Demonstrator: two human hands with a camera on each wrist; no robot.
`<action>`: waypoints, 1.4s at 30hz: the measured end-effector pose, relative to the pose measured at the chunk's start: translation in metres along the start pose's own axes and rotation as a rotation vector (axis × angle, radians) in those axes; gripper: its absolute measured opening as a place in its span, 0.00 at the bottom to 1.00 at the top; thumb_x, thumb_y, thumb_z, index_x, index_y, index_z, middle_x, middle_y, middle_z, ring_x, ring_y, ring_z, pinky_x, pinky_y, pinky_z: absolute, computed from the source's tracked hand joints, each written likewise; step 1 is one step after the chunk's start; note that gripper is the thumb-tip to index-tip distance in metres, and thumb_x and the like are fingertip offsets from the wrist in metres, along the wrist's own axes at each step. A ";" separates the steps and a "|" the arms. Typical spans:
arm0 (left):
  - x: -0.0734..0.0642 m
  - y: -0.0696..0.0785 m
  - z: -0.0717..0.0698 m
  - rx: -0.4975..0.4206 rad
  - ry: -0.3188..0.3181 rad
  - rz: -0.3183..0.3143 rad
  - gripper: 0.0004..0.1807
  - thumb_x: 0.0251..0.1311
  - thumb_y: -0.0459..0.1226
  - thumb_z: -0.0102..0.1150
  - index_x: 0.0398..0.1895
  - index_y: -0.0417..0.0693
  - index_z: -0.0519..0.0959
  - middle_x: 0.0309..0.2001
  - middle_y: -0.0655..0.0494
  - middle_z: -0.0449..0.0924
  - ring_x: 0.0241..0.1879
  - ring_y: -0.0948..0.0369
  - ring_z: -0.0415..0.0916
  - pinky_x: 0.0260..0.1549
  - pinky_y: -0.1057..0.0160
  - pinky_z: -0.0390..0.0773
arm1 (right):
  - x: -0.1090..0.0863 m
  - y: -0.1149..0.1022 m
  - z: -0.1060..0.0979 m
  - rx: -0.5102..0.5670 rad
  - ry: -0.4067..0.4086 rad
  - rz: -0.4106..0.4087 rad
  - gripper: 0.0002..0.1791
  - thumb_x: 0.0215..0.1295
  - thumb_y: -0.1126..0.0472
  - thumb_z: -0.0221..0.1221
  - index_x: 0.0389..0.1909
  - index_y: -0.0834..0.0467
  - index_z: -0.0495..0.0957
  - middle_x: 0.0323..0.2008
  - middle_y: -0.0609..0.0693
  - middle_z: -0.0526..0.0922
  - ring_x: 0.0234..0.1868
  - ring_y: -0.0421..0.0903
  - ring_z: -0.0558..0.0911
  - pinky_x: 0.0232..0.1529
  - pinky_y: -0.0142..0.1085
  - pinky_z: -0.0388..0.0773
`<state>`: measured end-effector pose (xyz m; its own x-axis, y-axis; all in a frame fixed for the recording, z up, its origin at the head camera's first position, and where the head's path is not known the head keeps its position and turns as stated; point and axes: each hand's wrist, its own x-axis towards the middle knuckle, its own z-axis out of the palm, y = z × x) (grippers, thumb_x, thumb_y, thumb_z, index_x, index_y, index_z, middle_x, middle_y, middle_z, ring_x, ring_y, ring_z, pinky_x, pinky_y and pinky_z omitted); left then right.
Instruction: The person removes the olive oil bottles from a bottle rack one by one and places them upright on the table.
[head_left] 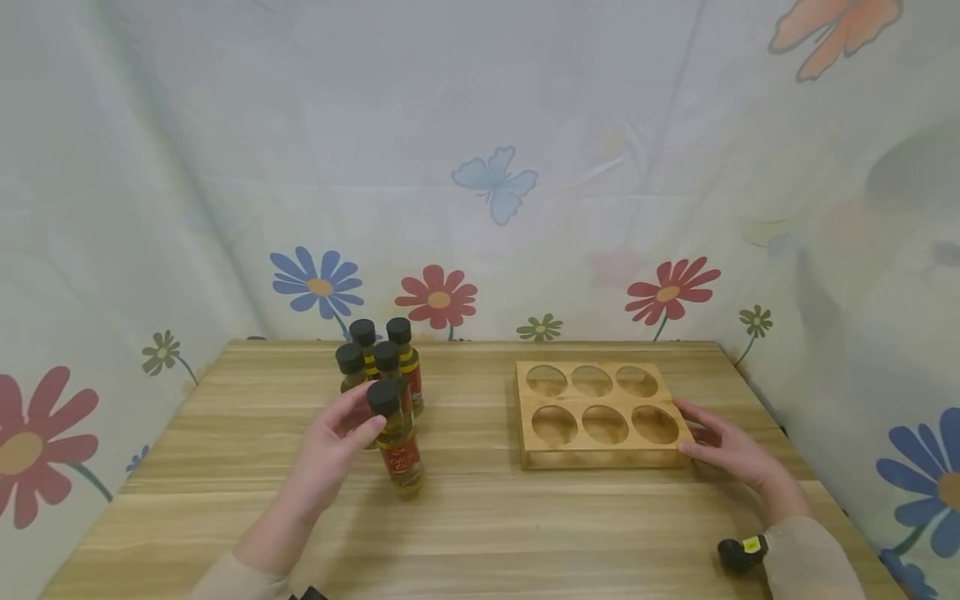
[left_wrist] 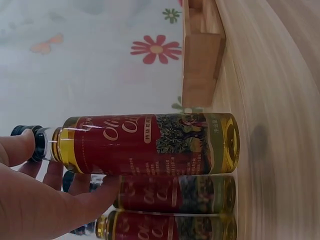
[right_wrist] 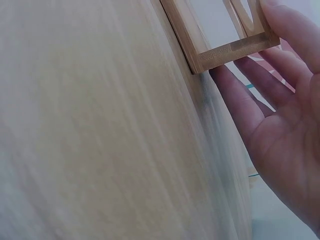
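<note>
My left hand (head_left: 330,446) pinches an olive oil bottle (head_left: 402,458) near its black cap, the thumb on the near side. The bottle stands upright, its base close over the table, red label toward the left wrist camera. Just behind it are several more olive oil bottles (left_wrist: 175,192) with black caps, partly hidden by the hand and front bottle. My right hand (head_left: 738,454) rests at the right end of a wooden rack (head_left: 600,458) with round holes in two rows. Its fingers are fairly straight against the end panel, and the thumb lies at the near corner.
The wood-grain table (head_left: 480,533) reaches back to a white curtain (head_left: 480,100) printed with flowers and butterflies, which also hangs at both sides. Bare tabletop lies between the bottles and the rack. A small black device (head_left: 738,554) sits by the right sleeve.
</note>
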<state>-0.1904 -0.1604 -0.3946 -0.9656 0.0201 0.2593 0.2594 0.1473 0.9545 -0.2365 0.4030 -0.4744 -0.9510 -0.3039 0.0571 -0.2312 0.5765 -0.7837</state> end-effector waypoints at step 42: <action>0.010 -0.016 -0.027 0.121 0.146 -0.101 0.26 0.64 0.36 0.65 0.65 0.43 0.75 0.48 0.70 0.80 0.50 0.67 0.75 0.46 0.75 0.75 | 0.000 -0.001 -0.001 -0.025 -0.007 0.013 0.42 0.67 0.58 0.63 0.76 0.64 0.54 0.72 0.69 0.56 0.64 0.71 0.68 0.53 0.24 0.68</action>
<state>-0.2037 -0.1896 -0.4029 -0.9713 -0.1430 0.1900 0.1486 0.2589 0.9544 -0.2366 0.4034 -0.4727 -0.9525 -0.3014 0.0430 -0.2244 0.5994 -0.7683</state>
